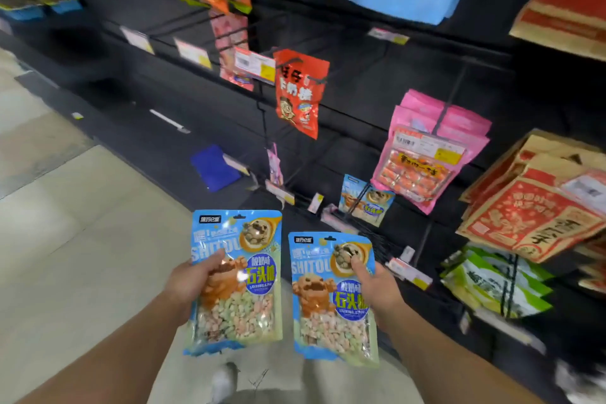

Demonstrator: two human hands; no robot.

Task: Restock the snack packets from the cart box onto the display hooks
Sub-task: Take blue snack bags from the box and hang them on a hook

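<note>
I hold two light-blue snack packets upright in front of a black hook display. My left hand (193, 279) grips the left packet (236, 282) by its left edge, thumb on the front. My right hand (377, 285) grips the right packet (331, 298) by its right edge. Two matching blue packets (365, 203) hang on a low hook (359, 198) just beyond and above my right hand. The cart box is out of view.
A red packet (300, 93) and pink packets (429, 154) hang on higher hooks. Brown-red bags (531, 207) and green bags (495, 282) fill the right. Price tags (408, 269) line the hook ends. Pale tiled floor (82, 223) lies left; my shoe (224, 380) shows below.
</note>
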